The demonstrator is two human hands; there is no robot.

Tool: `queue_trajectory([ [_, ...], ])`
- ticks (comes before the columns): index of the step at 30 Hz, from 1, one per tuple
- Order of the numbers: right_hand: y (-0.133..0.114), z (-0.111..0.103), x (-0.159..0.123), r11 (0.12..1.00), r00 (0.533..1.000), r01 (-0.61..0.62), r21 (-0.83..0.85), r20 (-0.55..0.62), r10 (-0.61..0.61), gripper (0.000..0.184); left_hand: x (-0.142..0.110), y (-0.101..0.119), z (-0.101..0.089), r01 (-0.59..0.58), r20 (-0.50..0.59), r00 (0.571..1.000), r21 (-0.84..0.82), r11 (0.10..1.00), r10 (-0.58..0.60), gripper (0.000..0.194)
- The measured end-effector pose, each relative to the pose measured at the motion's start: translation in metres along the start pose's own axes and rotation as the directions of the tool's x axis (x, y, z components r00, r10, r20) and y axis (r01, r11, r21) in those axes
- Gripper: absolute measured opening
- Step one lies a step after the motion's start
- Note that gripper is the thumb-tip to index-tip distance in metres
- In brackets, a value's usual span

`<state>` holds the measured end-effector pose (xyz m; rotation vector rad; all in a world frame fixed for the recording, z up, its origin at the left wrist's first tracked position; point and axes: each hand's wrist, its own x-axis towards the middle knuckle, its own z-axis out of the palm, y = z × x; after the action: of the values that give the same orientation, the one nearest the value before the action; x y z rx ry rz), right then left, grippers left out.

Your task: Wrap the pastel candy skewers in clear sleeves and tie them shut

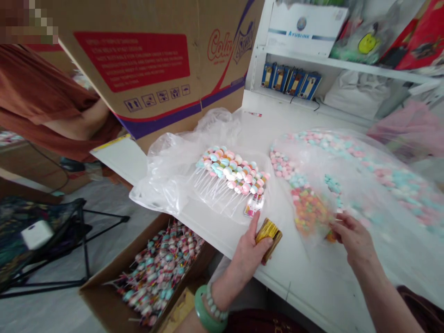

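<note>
My left hand [244, 254], with a green bangle and a beaded bracelet at the wrist, holds a bundle of shiny gold strips [269, 235] under the thumb. Its index finger points out to a small printed packet [254, 206] on the table. Just beyond lie rows of marshmallow skewers [229, 169] in pink, white and blue on white sticks, on clear plastic. My right hand [354, 238] is closed in a pinch beside a heap of orange and yellow gummy candies [310, 208]. What its fingertips hold is too small to make out.
Loose pink and blue marshmallows [391, 171] spread over the right of the white table [222, 231]. A large cardboard box [156, 97] stands at the back left. Below the edge, an open carton [100, 296] holds many skewers. A person in a brown shirt [45, 101] stands at left.
</note>
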<state>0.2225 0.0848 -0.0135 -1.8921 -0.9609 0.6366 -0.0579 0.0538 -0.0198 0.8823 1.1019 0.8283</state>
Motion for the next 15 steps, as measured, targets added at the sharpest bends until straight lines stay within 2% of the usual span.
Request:
queue_trajectory([
  [1,-0.004,-0.001,-0.011,1.0,0.998,0.007,0.0,-0.059,-0.007,0.049,0.004,0.002,0.0,0.01,-0.017,1.0,0.053,0.999,-0.01,0.09],
  [2,-0.01,0.0,-0.023,0.997,0.983,0.069,-0.039,-0.165,-0.074,0.05,0.007,0.004,-0.001,0.03,-0.032,0.999,0.092,0.995,-0.027,0.091],
  [3,-0.018,0.004,-0.034,0.978,0.949,0.148,-0.145,-0.259,-0.182,0.046,0.01,0.006,0.0,0.057,-0.041,0.998,0.116,0.992,-0.052,0.092],
  [4,-0.026,0.01,-0.044,0.934,0.908,0.237,-0.266,-0.282,-0.31,0.039,0.013,0.008,0.001,0.087,-0.044,0.996,0.131,0.988,-0.082,0.092],
  [5,-0.036,0.019,-0.051,0.88,0.874,0.346,-0.325,-0.23,-0.429,0.031,0.016,0.01,0.002,0.11,-0.05,0.993,0.14,0.984,-0.104,0.091],
  [6,-0.046,0.032,-0.055,0.815,0.847,0.473,-0.335,-0.083,-0.526,0.024,0.018,0.012,0.004,0.127,-0.063,0.991,0.148,0.981,-0.119,0.088],
  [7,-0.056,0.047,-0.055,0.75,0.815,0.569,-0.336,0.114,-0.568,0.021,0.019,0.013,0.006,0.139,-0.077,0.989,0.156,0.978,-0.128,0.084],
  [8,-0.066,0.064,-0.053,0.699,0.79,0.613,-0.369,0.272,-0.549,0.02,0.021,0.014,0.008,0.148,-0.086,0.987,0.165,0.975,-0.136,0.077],
  [11,-0.09,0.117,-0.033,0.594,0.762,0.629,-0.502,0.549,-0.343,0.025,0.023,0.016,0.012,0.143,-0.042,0.99,0.205,0.968,-0.137,0.053],
  [13,-0.098,0.143,-0.019,0.541,0.783,0.597,-0.593,0.577,-0.233,0.025,0.025,0.017,0.013,0.125,-0.005,0.992,0.205,0.971,-0.127,0.04],
  [15,-0.1,0.156,-0.007,0.502,0.782,0.598,-0.625,0.594,-0.191,0.024,0.027,0.016,0.013,0.139,-0.01,0.99,0.189,0.972,-0.14,0.032],
])
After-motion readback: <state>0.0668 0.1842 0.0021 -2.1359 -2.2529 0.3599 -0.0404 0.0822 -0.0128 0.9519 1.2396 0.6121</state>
